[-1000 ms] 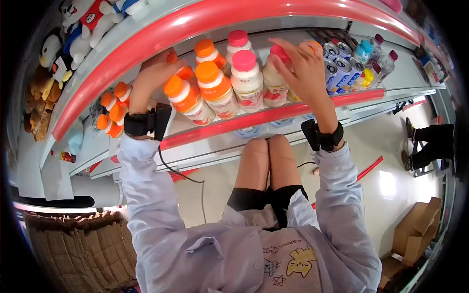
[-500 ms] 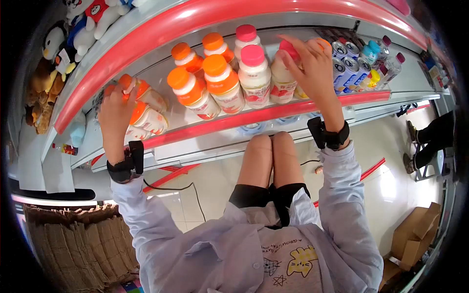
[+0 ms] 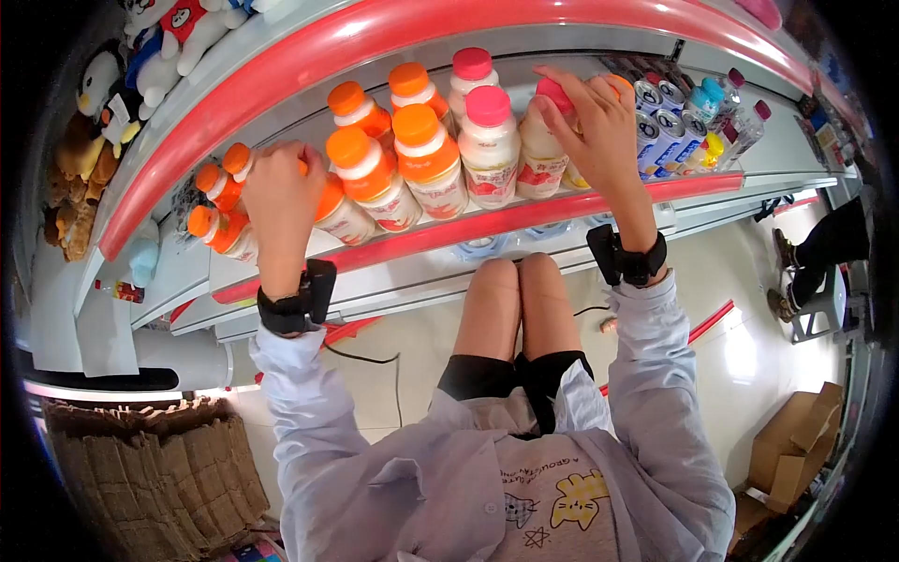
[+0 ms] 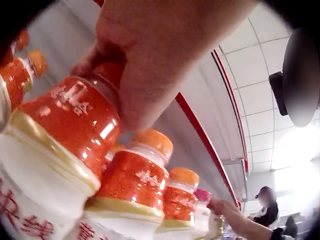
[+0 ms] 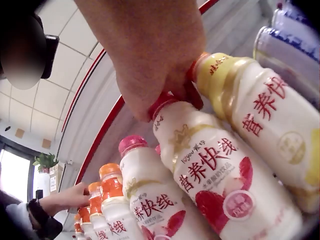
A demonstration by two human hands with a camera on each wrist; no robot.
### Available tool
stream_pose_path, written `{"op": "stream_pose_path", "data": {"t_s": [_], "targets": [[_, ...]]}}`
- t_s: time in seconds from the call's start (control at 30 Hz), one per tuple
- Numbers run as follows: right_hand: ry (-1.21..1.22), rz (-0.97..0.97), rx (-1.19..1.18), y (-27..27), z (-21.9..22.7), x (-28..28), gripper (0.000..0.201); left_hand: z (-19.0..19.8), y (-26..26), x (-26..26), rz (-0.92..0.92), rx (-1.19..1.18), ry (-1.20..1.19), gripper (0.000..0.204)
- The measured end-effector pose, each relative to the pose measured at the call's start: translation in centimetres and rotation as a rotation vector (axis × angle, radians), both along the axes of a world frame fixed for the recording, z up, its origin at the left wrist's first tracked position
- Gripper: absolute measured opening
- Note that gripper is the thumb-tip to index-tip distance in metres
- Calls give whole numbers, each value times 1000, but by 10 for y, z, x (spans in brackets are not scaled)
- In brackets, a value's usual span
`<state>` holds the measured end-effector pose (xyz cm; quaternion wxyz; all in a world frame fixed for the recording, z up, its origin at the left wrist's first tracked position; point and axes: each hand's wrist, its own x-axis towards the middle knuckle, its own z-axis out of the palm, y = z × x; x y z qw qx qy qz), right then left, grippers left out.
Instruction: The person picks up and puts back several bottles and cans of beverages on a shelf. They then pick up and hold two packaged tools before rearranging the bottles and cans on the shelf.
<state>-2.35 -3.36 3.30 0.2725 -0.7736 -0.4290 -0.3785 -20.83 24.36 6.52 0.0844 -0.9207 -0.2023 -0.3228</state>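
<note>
Near the left end of the shelf's red front edge (image 3: 487,223), our left hand (image 3: 282,201) closes its curled fingers round the neck of an orange-capped bottle (image 4: 70,125). Our right hand (image 3: 604,131) has partly bent fingers and thumb round the cap of a pink-capped bottle (image 5: 220,170), standing by that edge beside a yellow-necked bottle (image 5: 255,105). Both gripped bottles look milky white below; whether that is drink or wrapper, we cannot tell
</note>
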Motion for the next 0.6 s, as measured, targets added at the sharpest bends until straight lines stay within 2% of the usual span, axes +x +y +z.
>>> {"op": "stream_pose_path", "data": {"t_s": [0.03, 0.13, 0.23, 0.33, 0.43, 0.6], "targets": [[0, 1, -2, 0, 0, 0, 32, -6, 8, 3, -9, 24, -30, 26], [-8, -11, -10, -1, 0, 0, 32, 4, 7, 0, 105, -117, 21, 32], [-10, 1, 2, -1, 0, 1, 32, 4, 45, -11, -119, -249, -163, 35], [2, 7, 1, -1, -1, 0, 32, 21, 77, -19, 218, -11, -28, 35], [-5, 1, 15, 0, -2, -1, 31, -12, 146, -10, 31, 52, 36, 30], [-11, 0, 29, 0, 0, -2, 30, -12, 150, -4, -43, -31, 50, 26]]}}
